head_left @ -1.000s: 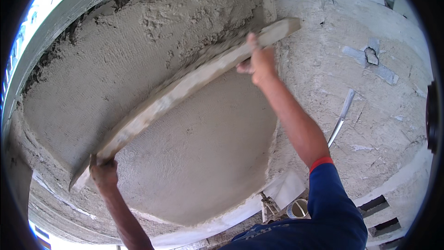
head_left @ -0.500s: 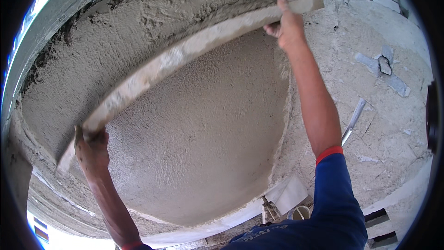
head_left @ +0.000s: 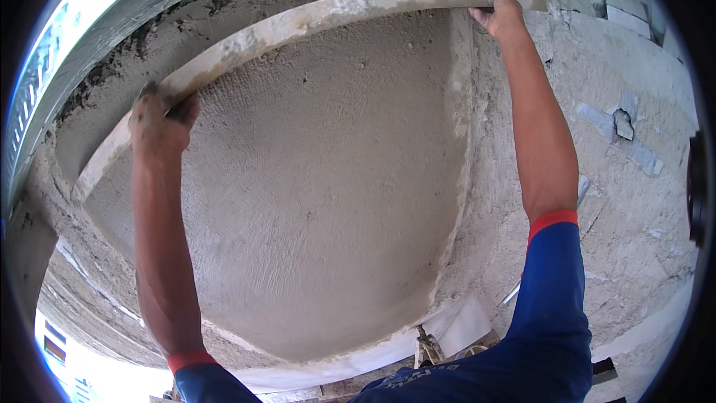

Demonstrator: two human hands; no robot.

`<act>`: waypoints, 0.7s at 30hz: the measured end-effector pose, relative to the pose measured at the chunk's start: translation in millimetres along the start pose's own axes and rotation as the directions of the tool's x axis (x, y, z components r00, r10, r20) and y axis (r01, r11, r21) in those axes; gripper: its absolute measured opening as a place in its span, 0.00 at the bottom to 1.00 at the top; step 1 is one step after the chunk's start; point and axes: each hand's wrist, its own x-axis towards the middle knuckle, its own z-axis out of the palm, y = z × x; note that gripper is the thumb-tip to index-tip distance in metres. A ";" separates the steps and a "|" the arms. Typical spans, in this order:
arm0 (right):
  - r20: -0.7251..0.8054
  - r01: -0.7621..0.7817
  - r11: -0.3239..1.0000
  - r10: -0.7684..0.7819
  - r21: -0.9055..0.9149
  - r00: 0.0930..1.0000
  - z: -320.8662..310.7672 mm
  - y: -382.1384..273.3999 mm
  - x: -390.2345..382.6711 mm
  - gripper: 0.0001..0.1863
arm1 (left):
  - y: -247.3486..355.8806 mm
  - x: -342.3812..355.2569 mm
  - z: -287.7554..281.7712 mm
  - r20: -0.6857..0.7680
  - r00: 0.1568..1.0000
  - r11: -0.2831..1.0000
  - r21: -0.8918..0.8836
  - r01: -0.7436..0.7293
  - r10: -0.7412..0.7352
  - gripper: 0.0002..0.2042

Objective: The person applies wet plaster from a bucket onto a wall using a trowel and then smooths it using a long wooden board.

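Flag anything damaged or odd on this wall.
On the bare wall right of the right forearm, a small broken hole sits between pale patches. The fresh plaster under the straightedge looks even.

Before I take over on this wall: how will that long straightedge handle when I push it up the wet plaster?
Probably stiff: the straightedge spans between the left hand and right hand without visible sag. Likely gritty and slippery, since it is caked with mortar. It may drag, as the wet plaster looks rough.

Both arms raised; left hand [head_left: 160,116] and right hand [head_left: 498,13] clenched.
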 end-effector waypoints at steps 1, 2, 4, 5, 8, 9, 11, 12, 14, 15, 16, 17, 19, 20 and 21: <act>-0.029 -0.018 1.000 0.018 0.006 0.999 2.2 -2.9 -0.4 0.22 | 1.1 1.8 5.9 -0.005 1.000 1.000 -0.005 -0.006 0.006 0.19; -0.021 -0.015 1.000 0.015 0.008 1.000 3.6 -4.7 -1.8 0.22 | 2.7 3.5 11.4 -0.035 0.999 1.000 0.015 0.013 -0.013 0.18; -0.057 0.027 1.000 -0.027 0.015 0.998 6.7 -8.3 -14.7 0.23 | 11.3 5.6 17.2 -0.065 0.998 0.999 0.042 0.019 -0.016 0.17; 0.048 -0.004 0.999 0.002 0.051 0.999 3.1 -6.4 -15.2 0.24 | 14.6 6.7 17.8 -0.078 0.996 0.997 0.063 0.038 -0.033 0.16; -0.071 -0.060 0.997 0.063 0.053 0.995 11.1 -6.3 -17.2 0.24 | 19.1 4.1 19.8 -0.121 0.990 0.996 0.051 0.074 -0.067 0.15; -0.025 -0.069 0.997 0.070 0.034 0.997 12.3 -6.4 -23.4 0.23 | 22.3 2.6 20.8 -0.158 0.985 0.997 0.026 0.074 -0.069 0.15; -0.008 -0.083 0.995 0.084 0.051 0.996 15.6 -2.7 -37.1 0.22 | 26.4 10.6 1.9 -0.084 0.996 0.998 0.059 0.021 -0.016 0.16; 0.007 -0.101 0.993 0.101 0.062 0.995 20.4 1.3 -50.4 0.22 | 26.9 17.5 -13.1 -0.011 1.000 0.996 0.090 -0.028 0.029 0.17; -0.009 -0.120 0.990 0.121 0.080 0.993 33.8 8.2 -88.1 0.22 | 30.0 30.0 -44.2 -0.003 1.000 0.996 0.088 -0.014 0.014 0.18; 0.040 -0.146 0.985 0.143 0.093 0.989 36.8 17.4 -100.3 0.23 | 35.8 35.7 -60.0 0.002 1.000 0.995 0.097 -0.012 0.012 0.19; 0.094 -0.108 0.990 0.100 0.087 0.991 40.8 27.4 -113.9 0.24 | 39.2 39.5 -77.1 -0.003 1.000 0.992 0.127 -0.013 0.014 0.19; 0.112 -0.157 0.983 0.147 0.094 0.983 43.7 36.0 -128.2 0.24 | 43.3 43.0 -94.4 -0.006 1.000 0.987 0.158 -0.018 0.019 0.19; 0.145 -0.230 0.968 0.215 0.099 0.966 56.1 45.4 -166.5 0.25 | 54.9 53.4 -132.0 -0.041 0.999 0.983 0.180 0.039 -0.032 0.18; 0.135 -0.252 0.963 0.239 0.097 0.962 62.3 49.5 -183.8 0.25 | 62.2 59.4 -154.3 -0.044 0.999 0.979 0.201 0.028 -0.020 0.18; 0.134 -0.264 0.960 0.250 0.093 0.959 70.4 54.4 -198.6 0.25 | 67.5 62.3 -168.4 -0.047 0.999 0.974 0.224 0.019 -0.008 0.18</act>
